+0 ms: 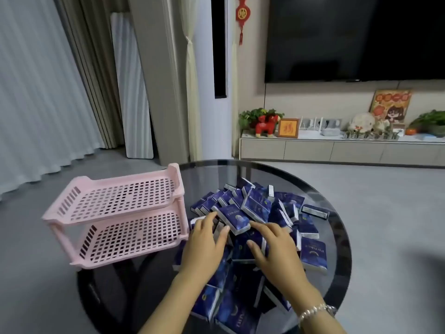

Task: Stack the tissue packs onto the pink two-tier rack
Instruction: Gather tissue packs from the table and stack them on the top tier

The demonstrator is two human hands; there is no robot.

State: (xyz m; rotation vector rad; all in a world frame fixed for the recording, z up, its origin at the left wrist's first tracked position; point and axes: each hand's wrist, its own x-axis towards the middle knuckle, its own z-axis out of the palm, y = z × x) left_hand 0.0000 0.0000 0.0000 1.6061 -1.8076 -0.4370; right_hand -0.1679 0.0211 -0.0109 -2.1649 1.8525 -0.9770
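Both hands, left [204,244] and right [272,249], spread flat on tissue packs [260,213]; pink rack [115,213] bare.

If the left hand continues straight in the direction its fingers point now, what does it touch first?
The left hand points away and slightly right, its fingertips already on the pile of tissue packs. It would probably push first into the tilted pack on top, though depth is unclear. The rack lies to its left.

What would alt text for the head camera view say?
Both hands, left hand and right hand, rest on a heap of blue tissue packs on a round glass table. An empty pink two-tier rack stands at the table's left edge.
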